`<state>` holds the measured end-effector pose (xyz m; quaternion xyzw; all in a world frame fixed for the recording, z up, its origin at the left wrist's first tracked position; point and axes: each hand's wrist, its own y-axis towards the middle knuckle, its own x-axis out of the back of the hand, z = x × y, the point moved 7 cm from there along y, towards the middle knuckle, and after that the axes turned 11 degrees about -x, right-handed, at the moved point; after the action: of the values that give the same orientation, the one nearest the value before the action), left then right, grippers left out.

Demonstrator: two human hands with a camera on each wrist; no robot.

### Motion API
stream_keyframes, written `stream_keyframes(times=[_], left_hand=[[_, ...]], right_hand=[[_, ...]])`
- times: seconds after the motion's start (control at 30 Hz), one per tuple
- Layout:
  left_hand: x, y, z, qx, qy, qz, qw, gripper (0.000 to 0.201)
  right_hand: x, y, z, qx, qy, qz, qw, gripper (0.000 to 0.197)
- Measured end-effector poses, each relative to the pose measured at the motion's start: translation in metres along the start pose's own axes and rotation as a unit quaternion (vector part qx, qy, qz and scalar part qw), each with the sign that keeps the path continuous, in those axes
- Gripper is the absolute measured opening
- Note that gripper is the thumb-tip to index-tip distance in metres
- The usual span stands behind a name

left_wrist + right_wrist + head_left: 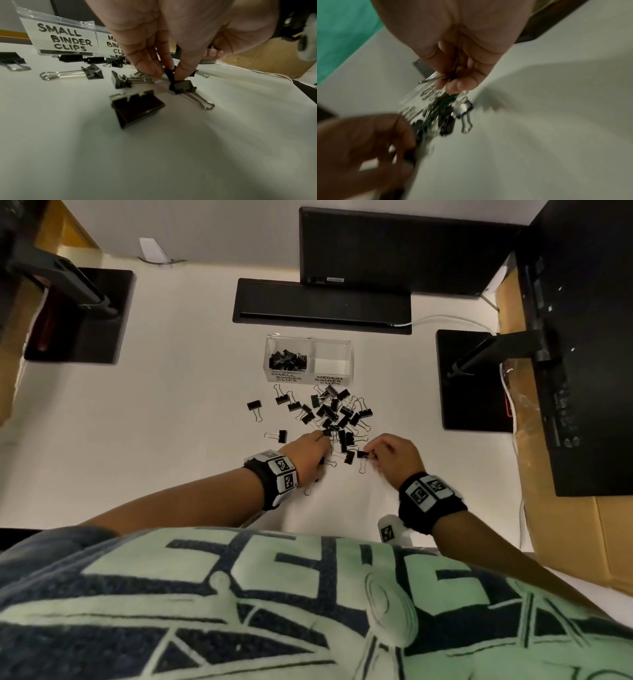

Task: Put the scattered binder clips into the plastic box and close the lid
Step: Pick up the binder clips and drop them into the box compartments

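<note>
The binder clips (334, 416) lie in a loose heap on the white desk (171, 422), just in front of the clear plastic box (307, 359), with a few strays off to the left of the heap. The box has two compartments: the one labelled for small clips already holds a pile, while the one labelled medium looks bare; no lid can be made out. The left hand (308, 453) reaches into the near edge of the heap, and in the left wrist view its fingertips (150, 69) pinch a black clip body standing against another clip. The right hand (394, 455) is curled around one clip (362, 455), and its blurred wrist view shows a wire handle jutting from between the fingers. Each clip is probably light and rigid, a springy steel body with two thin wire loops that swing freely, so the loops are likely to snag one another in the heap. The surest hold is judged to be across the flat black sides of the body; lifting by a loop would let the clip dangle and perhaps drag neighbours along.
</note>
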<state>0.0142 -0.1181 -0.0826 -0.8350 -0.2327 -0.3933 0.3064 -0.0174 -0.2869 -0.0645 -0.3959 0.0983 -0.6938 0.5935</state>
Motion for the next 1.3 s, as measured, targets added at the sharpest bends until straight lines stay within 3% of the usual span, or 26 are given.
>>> stream_keyframes(times=[0.13, 0.23, 0.37, 0.47, 0.6, 0.73, 0.87, 0.97, 1.13, 1.3], left_hand=[[0.002, -0.001, -0.003, -0.019, -0.054, 0.004, 0.998, 0.016], [0.013, -0.001, -0.002, 0.004, -0.12, -0.05, 0.992, 0.017], [0.031, 0.006, 0.008, 0.085, -0.207, -0.105, 0.969, 0.025], [0.043, 0.013, 0.006, 0.086, -0.203, -0.128, 0.967, 0.024], [0.043, 0.018, 0.005, 0.111, -0.246, -0.129, 0.954, 0.029], [0.031, 0.023, 0.002, 0.096, -0.188, -0.105, 0.972, 0.033], [0.022, 0.025, -0.015, 0.035, -0.08, -0.058, 0.995, 0.016], [0.017, 0.027, -0.022, -0.005, -0.041, -0.045, 0.998, 0.008], [0.012, 0.024, -0.025, -0.022, 0.014, -0.013, 1.0, 0.019], [0.014, 0.02, -0.025, -0.032, 0.005, -0.041, 0.999, 0.017]], right_hand=[[0.021, 0.017, -0.001, -0.086, 0.152, 0.006, 0.985, 0.027], [0.024, 0.027, -0.005, -0.124, 0.173, 0.017, 0.977, 0.028], [0.012, 0.028, 0.006, -0.043, -0.032, 0.021, 0.998, 0.016], [-0.006, 0.023, 0.013, 0.024, -0.142, 0.023, 0.989, 0.009], [-0.025, 0.017, 0.011, 0.05, -0.218, 0.062, 0.973, 0.005], [-0.025, 0.014, 0.013, 0.049, -0.25, 0.089, 0.963, 0.011], [-0.009, 0.024, 0.021, 0.055, -0.232, 0.033, 0.971, 0.007], [-0.006, 0.03, 0.029, 0.068, -0.243, 0.01, 0.968, 0.013], [-0.023, 0.029, 0.037, 0.095, -0.268, 0.031, 0.958, 0.014], [-0.018, 0.03, 0.033, 0.063, -0.265, 0.032, 0.962, 0.005]])
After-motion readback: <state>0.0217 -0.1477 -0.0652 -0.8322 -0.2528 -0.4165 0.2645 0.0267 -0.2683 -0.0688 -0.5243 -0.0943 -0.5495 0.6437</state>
